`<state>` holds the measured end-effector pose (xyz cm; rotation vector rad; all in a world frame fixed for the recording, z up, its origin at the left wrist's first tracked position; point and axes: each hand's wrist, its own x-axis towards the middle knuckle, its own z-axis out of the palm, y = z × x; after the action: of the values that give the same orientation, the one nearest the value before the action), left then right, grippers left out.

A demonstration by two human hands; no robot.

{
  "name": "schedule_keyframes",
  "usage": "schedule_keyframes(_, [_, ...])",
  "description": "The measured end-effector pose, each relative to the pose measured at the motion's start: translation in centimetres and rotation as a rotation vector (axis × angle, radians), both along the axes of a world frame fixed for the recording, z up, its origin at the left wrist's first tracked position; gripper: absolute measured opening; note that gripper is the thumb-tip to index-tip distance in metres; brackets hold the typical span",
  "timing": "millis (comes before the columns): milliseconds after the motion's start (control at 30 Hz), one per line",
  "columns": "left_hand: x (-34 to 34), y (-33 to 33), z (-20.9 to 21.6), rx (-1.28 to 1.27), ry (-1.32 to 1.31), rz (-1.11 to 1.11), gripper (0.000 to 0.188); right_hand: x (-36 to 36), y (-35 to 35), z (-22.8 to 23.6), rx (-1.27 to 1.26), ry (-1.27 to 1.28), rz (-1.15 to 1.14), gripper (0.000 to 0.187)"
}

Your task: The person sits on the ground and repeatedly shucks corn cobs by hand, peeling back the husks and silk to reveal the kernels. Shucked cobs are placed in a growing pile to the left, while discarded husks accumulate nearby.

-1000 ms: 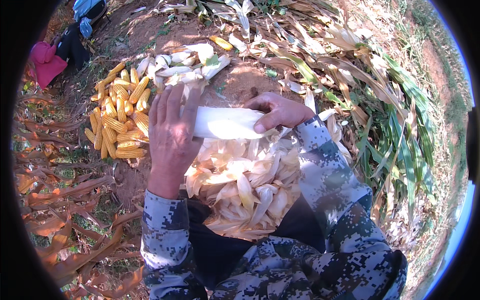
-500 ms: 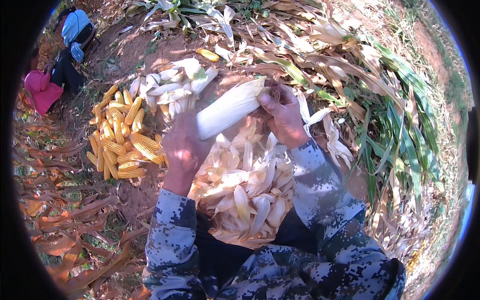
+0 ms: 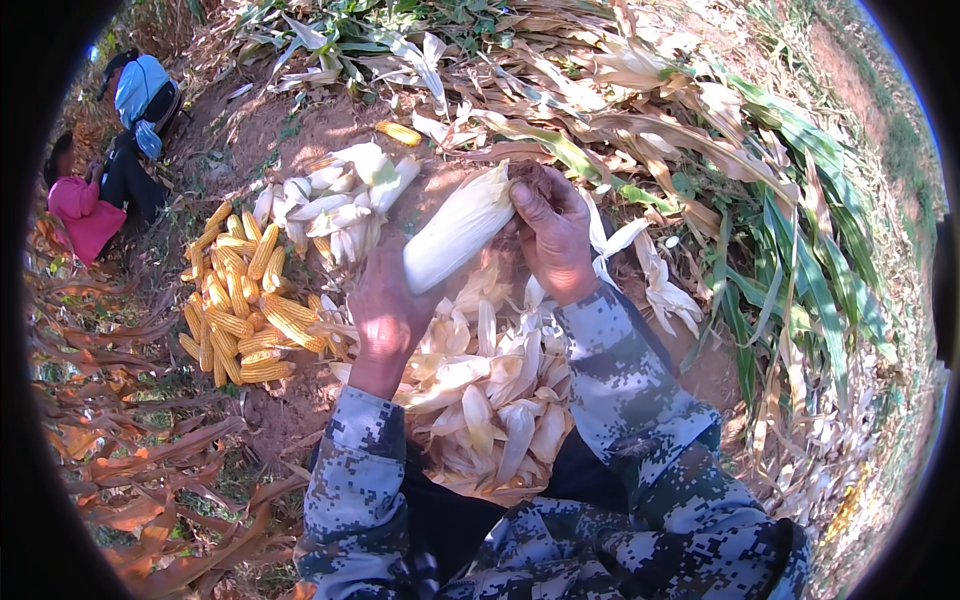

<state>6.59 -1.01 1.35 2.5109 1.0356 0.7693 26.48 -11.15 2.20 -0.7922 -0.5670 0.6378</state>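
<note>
A pale, husk-covered ear of corn (image 3: 455, 225) is held slanting between my two hands, its dark silk tip up and to the right. My right hand (image 3: 553, 232) is closed on that tip, thumb along the silk. Around the lower left end, my left hand (image 3: 388, 305) is closed, though its fingers are blurred and partly hidden by the back of the hand. Below lies a heap of stripped husks (image 3: 495, 400) between my knees. To the left is a pile of bare yellow corn cobs (image 3: 240, 290), with several ears still in pale husk (image 3: 345, 200) behind it.
One bare yellow cob (image 3: 398, 133) lies alone farther back. Dry and green corn stalks (image 3: 800, 250) spread across the right and far side. Dry leaves (image 3: 150, 440) cover the left. Two people (image 3: 120, 160) sit at the far left.
The husked ear has tilted more upright, its lower end shifting slightly right and down with my left hand. My right hand stays on the silk tip, a little farther left.
</note>
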Motion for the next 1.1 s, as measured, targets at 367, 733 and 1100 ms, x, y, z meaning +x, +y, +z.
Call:
schedule_keyframes(367, [-2.5,2.9,0.4,-0.434,0.146,-0.117,0.072,1.5,-1.9,0.4,-0.362,-0.173,0.36,0.027])
schedule_keyframes(733, [-6.1,5.2,-2.2,-0.872,0.313,-0.446,0.093,-2.5,-0.8,-1.5,-0.245,0.286,0.746,0.023])
schedule_keyframes(1100, [-5.2,4.5,-2.3,-1.408,0.284,-0.763,0.075,-4.5,-0.4,-0.9,-0.192,0.402,0.639,0.033])
